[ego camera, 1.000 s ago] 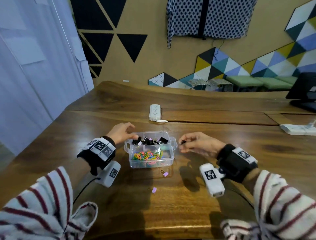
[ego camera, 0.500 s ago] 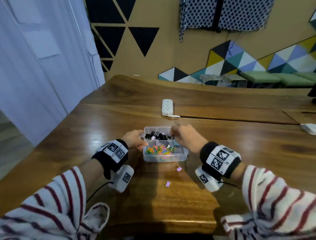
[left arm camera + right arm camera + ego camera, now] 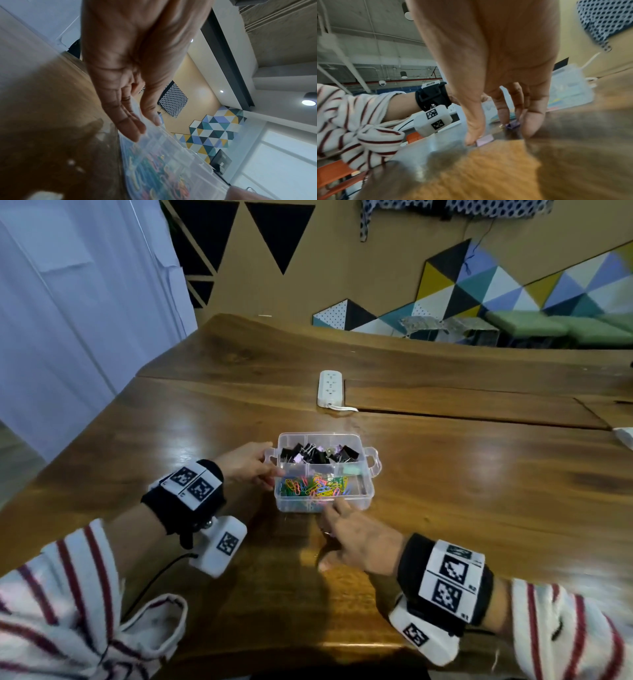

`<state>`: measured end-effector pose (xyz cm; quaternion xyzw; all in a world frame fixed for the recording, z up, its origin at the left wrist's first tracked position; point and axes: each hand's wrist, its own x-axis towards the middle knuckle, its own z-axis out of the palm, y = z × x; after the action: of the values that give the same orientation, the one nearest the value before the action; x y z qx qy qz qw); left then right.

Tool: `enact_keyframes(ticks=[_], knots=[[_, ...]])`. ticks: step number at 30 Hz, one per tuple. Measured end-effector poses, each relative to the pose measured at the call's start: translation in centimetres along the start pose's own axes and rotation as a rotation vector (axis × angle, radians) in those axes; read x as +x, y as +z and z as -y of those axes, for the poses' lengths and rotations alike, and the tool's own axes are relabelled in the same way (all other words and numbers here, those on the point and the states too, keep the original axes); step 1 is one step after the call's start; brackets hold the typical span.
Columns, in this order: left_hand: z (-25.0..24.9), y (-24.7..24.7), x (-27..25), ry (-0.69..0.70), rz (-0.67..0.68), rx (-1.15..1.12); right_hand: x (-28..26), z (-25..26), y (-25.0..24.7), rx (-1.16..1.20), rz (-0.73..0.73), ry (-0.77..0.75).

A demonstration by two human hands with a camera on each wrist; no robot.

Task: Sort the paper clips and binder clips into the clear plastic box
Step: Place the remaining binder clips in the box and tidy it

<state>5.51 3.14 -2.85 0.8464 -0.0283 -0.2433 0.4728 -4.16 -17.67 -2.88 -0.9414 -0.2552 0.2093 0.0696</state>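
The clear plastic box (image 3: 368, 498) stands on the wooden table (image 3: 479, 491). Black and purple binder clips (image 3: 318, 455) fill its back compartments and coloured paper clips (image 3: 313, 486) a front one. My left hand (image 3: 270, 465) pinches the box's left rim; in the left wrist view the left hand (image 3: 145, 125) has its thumb on the rim of the box (image 3: 171, 155) and its fingers along the wall. My right hand (image 3: 329, 534) hovers just before the box, fingers pointing down. In the right wrist view a purple binder clip (image 3: 512, 125) lies between those fingers and a pink clip (image 3: 484, 139) beside the thumb; the right hand (image 3: 488, 133) holds nothing.
A white power strip (image 3: 329, 388) lies on the table behind the box, and another white object (image 3: 625, 436) shows at the right edge. The table's near edge runs just under my forearms. Cushioned benches stand against the far wall.
My right hand has left the box's back compartment and come down to the table in front of the box, over the two loose clips. The left hand has stayed on the box.
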Motion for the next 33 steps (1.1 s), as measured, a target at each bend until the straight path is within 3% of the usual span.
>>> enact_keyframes(ticks=[7,10,17,21,26,30,33], knots=[[0.3,-0.9,0.1,0.018,0.157,-0.063,-0.1,0.1,0.2,0.08,0.004,-0.181],[0.1,-0.9,0.1,0.005,0.19,-0.072,-0.5,-0.6,-0.3,0.087,0.072,-0.195],[-0.7,0.1,-1.0,-0.114,0.105,-0.186,-2.1,-1.3,-1.2,0.15,0.248,-0.009],[-1.6,0.5,-1.6,-0.199,0.073,-0.23,-2.3,-1.4,-1.3,0.166,0.26,-0.003],[-2.5,1.1,-2.6,-0.261,0.062,-0.215,-2.1,-3.9,-3.1,0.411,0.263,0.032],[-3.3,1.2,-3.1,-0.324,0.058,-0.182,-2.2,-5.8,-7.5,0.639,0.209,0.107],[-3.4,1.8,-3.8,-0.357,0.053,-0.18,-0.3,-5.9,-9.5,0.615,-0.014,0.159]])
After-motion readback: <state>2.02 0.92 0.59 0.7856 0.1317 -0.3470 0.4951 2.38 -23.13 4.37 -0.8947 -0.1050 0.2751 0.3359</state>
